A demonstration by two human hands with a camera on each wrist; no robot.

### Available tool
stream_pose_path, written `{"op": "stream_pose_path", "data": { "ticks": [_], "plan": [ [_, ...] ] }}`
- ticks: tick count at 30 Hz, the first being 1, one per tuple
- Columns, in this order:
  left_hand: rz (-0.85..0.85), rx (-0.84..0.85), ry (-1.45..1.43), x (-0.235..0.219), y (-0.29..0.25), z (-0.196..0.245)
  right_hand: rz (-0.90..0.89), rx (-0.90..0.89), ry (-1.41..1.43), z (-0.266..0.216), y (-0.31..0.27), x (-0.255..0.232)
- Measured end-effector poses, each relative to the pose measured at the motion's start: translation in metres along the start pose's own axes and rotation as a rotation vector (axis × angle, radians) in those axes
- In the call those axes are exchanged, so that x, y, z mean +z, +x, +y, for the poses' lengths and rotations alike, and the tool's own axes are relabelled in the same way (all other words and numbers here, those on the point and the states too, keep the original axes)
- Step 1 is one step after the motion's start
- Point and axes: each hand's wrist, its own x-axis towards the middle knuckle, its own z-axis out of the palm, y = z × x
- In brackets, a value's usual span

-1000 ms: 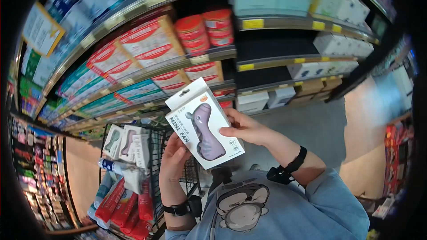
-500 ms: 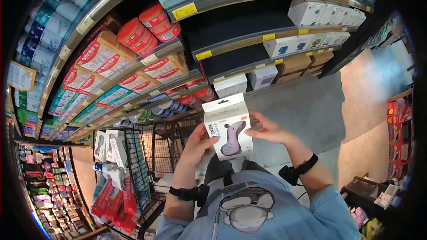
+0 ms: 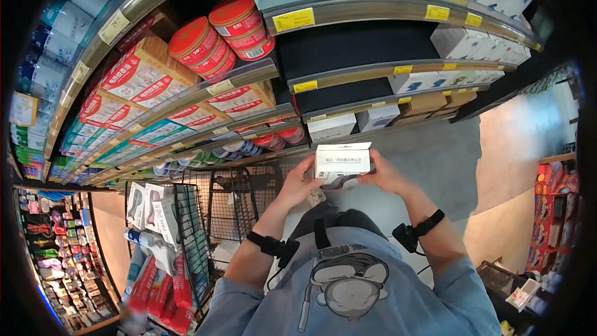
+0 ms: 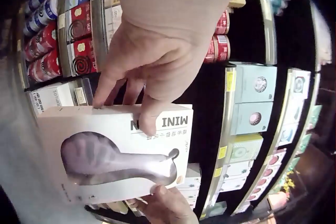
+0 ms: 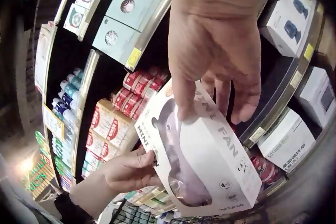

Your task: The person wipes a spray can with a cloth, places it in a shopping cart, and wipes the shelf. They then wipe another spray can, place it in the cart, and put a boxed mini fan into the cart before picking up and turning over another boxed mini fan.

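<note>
A white mini fan box [image 3: 343, 160] is held in front of my body, its top with the hang tab tilted up toward the head camera. Through its cut-out window shows a purple animal-shaped mini fan [image 4: 113, 155]. My left hand [image 3: 298, 183] grips the box by the left side, thumb on the printed front and fingers round the edge. The opposite side is held by my right hand [image 3: 388, 175]; in the right wrist view its thumb lies near the window and the other fingers reach over the far side.
A black wire shopping cart [image 3: 194, 224] stands at my left with more mini fan boxes [image 3: 152, 208], a white bottle and red packs [image 3: 160, 289]. Ahead, shelves carry red cans [image 3: 202, 46], red-and-white boxes [image 3: 137, 78] and white boxes [image 3: 333, 126]. Grey floor [image 3: 429, 162] lies to the right.
The box has tipped so its front turned away from the head camera and its top shows. Both hands have kept hold of its sides. The head view has shifted along the shelves.
</note>
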Motion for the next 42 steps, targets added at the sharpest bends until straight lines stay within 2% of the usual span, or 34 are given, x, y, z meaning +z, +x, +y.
{"op": "stream_pose_path", "data": {
  "ticks": [2,4,6,8,10,12,13,14,15,16,17,19,22,24,27,29,32,34,36,39,42],
  "plan": [
    [0.035,-0.045,0.015,-0.004,0.022,-0.004,0.055,-0.02,0.028,0.003,0.026,-0.001],
    [0.249,0.091,0.415,-0.008,0.045,-0.028,0.232,-0.006,-0.238,0.006,0.048,0.002],
    [0.271,0.046,0.417,-0.012,0.062,-0.033,0.253,-0.015,-0.229,0.014,0.071,0.005],
    [0.294,-0.036,0.285,-0.016,0.082,-0.036,0.282,-0.046,-0.226,0.021,0.101,0.001],
    [0.321,-0.027,0.219,-0.023,0.105,-0.054,0.32,0.03,-0.333,0.028,0.126,-0.004],
    [0.239,-0.032,-0.075,-0.027,0.117,-0.062,0.249,0.089,-0.286,0.018,0.143,-0.011],
    [0.194,-0.081,-0.068,-0.031,0.125,-0.072,0.237,0.032,-0.232,0.023,0.155,-0.014],
    [0.224,-0.08,-0.084,-0.03,0.13,-0.072,0.225,-0.024,-0.174,0.036,0.171,-0.017],
    [0.282,-0.001,-0.122,-0.024,0.137,-0.073,0.252,-0.136,-0.272,0.052,0.188,-0.019],
    [0.34,0.079,-0.159,-0.019,0.143,-0.073,0.226,-0.141,-0.287,0.053,0.196,-0.021],
    [0.356,0.037,-0.192,-0.018,0.145,-0.062,0.244,-0.2,-0.351,0.053,0.205,-0.024],
    [0.381,0.083,-0.238,-0.017,0.16,-0.074,0.227,-0.268,-0.44,0.055,0.219,-0.033],
    [0.421,0.115,-0.247,-0.014,0.181,-0.107,0.148,-0.168,-0.39,0.066,0.242,-0.04],
    [0.449,0.093,-0.227,-0.012,0.187,-0.119,0.105,-0.209,-0.422,0.079,0.257,-0.043],
    [0.525,0.109,-0.289,-0.009,0.191,-0.119,0.026,-0.182,-0.386,0.077,0.265,-0.043],
    [0.571,0.164,-0.371,-0.011,0.194,-0.115,-0.06,-0.104,-0.233,0.082,0.275,-0.046],
    [0.633,0.177,-0.413,-0.016,0.201,-0.108,-0.048,-0.066,-0.205,0.092,0.295,-0.053],
    [0.604,0.131,-0.403,-0.024,0.201,-0.099,-0.069,-0.088,-0.321,0.093,0.308,-0.061],
    [0.677,0.088,-0.112,-0.027,0.199,-0.087,-0.049,0.105,-0.375,0.091,0.316,-0.064],
    [0.67,0.09,-0.144,-0.027,0.205,-0.091,-0.122,0.199,-0.314,0.072,0.316,-0.061],
    [0.709,0.087,-0.087,-0.026,0.206,-0.09,-0.138,0.259,-0.338,0.082,0.325,-0.062]
  ]
}}
